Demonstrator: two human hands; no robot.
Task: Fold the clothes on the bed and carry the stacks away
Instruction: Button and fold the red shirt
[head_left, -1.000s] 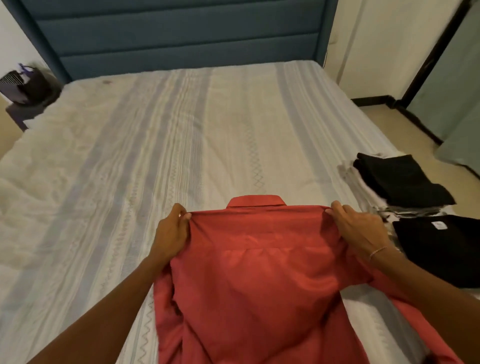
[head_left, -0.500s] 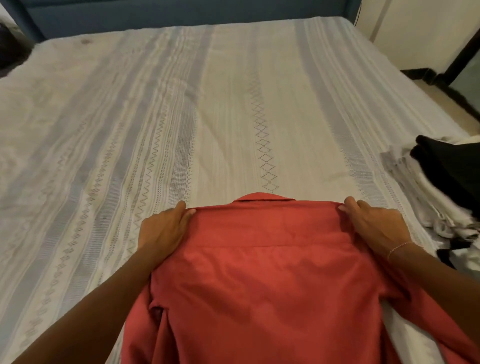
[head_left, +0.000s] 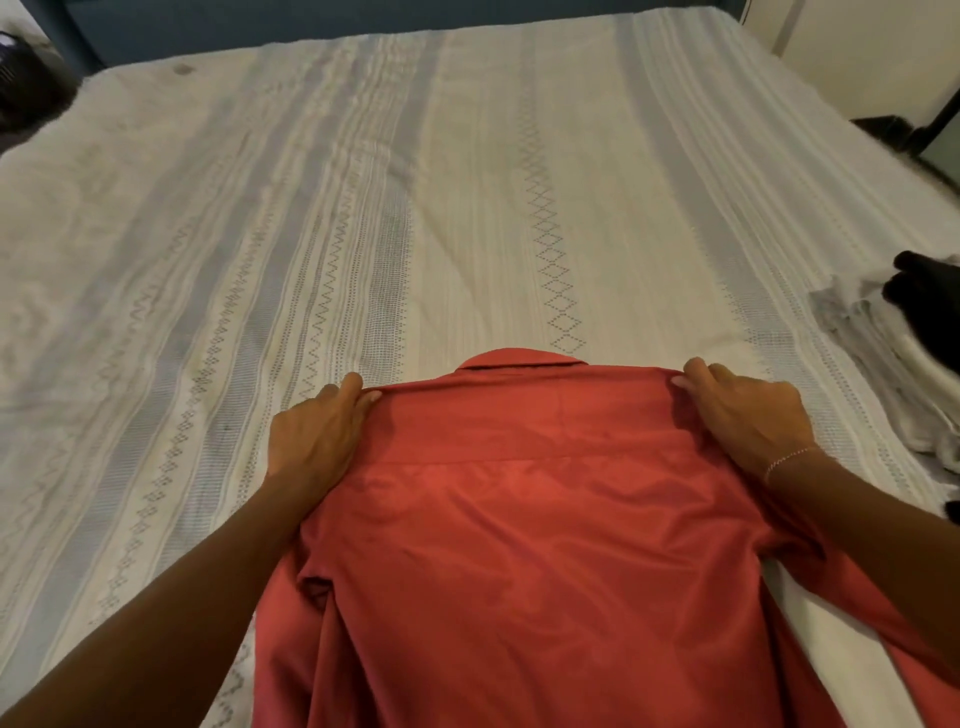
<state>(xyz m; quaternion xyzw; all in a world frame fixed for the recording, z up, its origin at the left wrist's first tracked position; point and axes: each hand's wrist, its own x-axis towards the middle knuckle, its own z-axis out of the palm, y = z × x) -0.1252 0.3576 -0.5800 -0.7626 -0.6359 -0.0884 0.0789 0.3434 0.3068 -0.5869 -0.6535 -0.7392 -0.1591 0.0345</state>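
A: Red collared shirt (head_left: 519, 545) face down on the striped bedspread (head_left: 467, 208), collar toward the headboard, tail running off the near edge of view.

B: And the grip?

A: Left hand (head_left: 317, 436) on the left shoulder, thumb on top of the seam, fingers curled over the edge. Pinching cloth, apparently. Right hand (head_left: 748, 415) mirrored on the right shoulder, fingers bent over the shoulder edge, likewise holding fabric. Thin bracelet (head_left: 789, 460) at that wrist.

B: Step in hand?

A: Probably squaring the shoulders before folding the sides in. Best done by pulling both corners apart evenly, then pressing flat so the yoke seam lies straight.

B: Anything to fix?

A: Left sleeve (head_left: 311, 587) bunched under the body near the armpit; worth drawing out first. Right sleeve hidden mostly beneath the forearm.

B: Destination afterwards?

A: Likely the folded pile (head_left: 883, 364) at the right edge of the bed, pale cloth with something black on top, well apart from the shirt.
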